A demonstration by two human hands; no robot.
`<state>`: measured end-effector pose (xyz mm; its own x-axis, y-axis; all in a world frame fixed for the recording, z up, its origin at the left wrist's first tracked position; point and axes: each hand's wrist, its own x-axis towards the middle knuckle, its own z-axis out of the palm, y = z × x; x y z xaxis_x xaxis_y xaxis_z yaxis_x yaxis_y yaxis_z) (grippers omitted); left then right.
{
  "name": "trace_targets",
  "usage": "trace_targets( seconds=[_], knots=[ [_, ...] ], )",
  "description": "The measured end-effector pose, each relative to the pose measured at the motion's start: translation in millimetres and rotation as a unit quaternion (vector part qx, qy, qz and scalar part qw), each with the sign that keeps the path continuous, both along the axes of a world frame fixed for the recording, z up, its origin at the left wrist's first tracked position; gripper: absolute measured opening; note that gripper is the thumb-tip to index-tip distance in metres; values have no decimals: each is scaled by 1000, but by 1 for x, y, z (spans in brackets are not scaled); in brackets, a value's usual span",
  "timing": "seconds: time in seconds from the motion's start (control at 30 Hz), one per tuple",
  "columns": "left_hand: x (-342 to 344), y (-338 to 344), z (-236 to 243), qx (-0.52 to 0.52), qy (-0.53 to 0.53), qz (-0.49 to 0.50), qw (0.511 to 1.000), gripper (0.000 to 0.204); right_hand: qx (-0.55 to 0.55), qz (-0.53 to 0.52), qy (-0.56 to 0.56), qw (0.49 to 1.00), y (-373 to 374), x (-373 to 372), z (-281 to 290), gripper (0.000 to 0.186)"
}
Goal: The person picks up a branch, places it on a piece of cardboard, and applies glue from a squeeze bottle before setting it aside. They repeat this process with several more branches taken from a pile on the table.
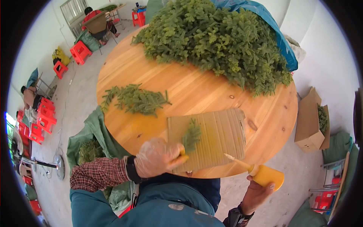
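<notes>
Fingers of the gloved left hand pinch a green sprig over cardboard; the right hand's fingers wrap a yellow bottle. Beyond the left fingers, a small bunch lies on the bench — finished or waiting, I can't tell. Farther out, a big pile suggests much remains. Marks on the box, right of both hands — unreadable.
</notes>
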<state>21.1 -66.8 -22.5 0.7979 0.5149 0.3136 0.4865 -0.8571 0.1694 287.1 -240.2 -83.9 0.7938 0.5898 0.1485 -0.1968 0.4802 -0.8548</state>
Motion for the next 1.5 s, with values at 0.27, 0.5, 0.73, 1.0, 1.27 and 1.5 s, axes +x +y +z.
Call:
trace_targets(
  seconds=[0.27,0.5,0.73,1.0,1.27,1.5],
  knots=[
    [-23,-17,1,-72,-44,-32,996,34,-12,24,-50,998,-4,-18,15,54],
    [-5,18,-9,105,46,-84,990,41,-30,24,-65,997,5,-17,14,57],
    [0,3,-19,52,132,-13,990,39,-59,56,-146,986,5,-17,1,70],
    [12,12,-6,121,149,-17,981,32,-57,-16,-179,982,30,-42,-3,64],
    [3,10,-12,68,155,-27,985,36,-90,-43,-231,968,29,-36,8,67],
    [14,10,-14,57,153,-4,987,40,-148,-27,-355,923,34,-46,21,75]
  ],
)
